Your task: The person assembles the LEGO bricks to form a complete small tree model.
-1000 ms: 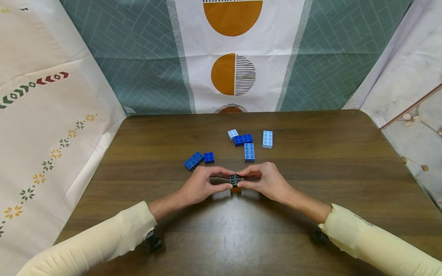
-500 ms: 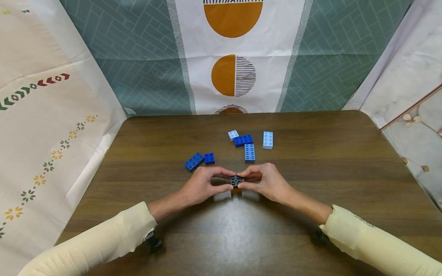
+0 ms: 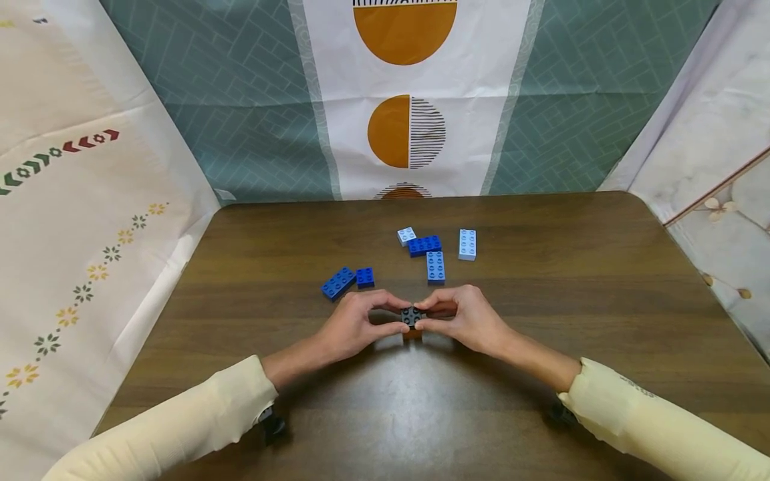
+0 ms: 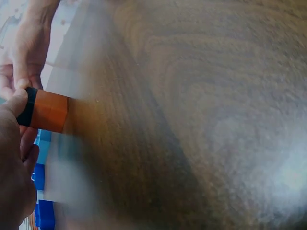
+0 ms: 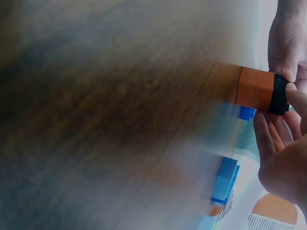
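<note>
Left grip (image 3: pixel 351 325) and right grip (image 3: pixel 471 319) are both pinching that little black brick (image 3: pixel 412 316). It's sitting on an orange base (image 5: pixel 254 88).

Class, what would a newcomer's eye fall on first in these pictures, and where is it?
Probably the left hand and right hand, both pinching a black brick on top of an orange block at the middle of the brown table. Beyond them lie six bricks in shades of blue. At the back, bold orange shapes stand out on the hanging cloth.
</note>
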`<state>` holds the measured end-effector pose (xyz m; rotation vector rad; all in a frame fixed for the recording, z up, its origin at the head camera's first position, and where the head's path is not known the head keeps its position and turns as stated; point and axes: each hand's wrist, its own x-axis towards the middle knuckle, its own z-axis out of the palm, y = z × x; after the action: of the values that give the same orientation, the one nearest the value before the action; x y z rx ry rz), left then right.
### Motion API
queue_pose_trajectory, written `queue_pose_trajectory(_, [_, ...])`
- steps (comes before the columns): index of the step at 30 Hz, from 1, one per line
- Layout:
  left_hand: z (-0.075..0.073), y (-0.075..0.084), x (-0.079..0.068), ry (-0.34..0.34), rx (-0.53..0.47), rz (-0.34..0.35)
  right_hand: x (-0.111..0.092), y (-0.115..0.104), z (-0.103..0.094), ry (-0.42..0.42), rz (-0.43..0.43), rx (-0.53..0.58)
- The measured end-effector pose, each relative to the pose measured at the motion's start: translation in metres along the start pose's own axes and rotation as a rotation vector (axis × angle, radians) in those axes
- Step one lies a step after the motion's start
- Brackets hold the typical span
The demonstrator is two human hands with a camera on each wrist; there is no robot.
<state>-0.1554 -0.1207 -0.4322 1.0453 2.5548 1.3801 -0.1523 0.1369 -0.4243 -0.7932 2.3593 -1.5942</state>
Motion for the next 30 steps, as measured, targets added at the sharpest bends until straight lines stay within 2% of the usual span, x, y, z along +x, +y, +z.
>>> queue_pose_trajectory(11, [0.0042, -0.0021, -0.0002, 0.040, -0.016, 0.030, -0.0010, -0.0001, -0.0006, 0.012, -0.010, -0.023])
queue_pose_trajectory(22, [0.0036, -0.0025, 0.0001, 0.052, 0.046, 0.042, 0.0008, -0.0007, 0.0004, 0.020, -0.020, -0.036])
queue_pose_trajectory(25, [0.0036, -0.0016, -0.0003, 0.047, 0.046, 0.035, 0.0002, 0.0001, 0.0010, 0.023, -0.015, -0.039])
queue_pose_trajectory(30, [0.0043, -0.0017, -0.0018, 0.027, -0.010, -0.005, -0.0014, 0.0010, 0.0025, 0.032, -0.003, -0.026])
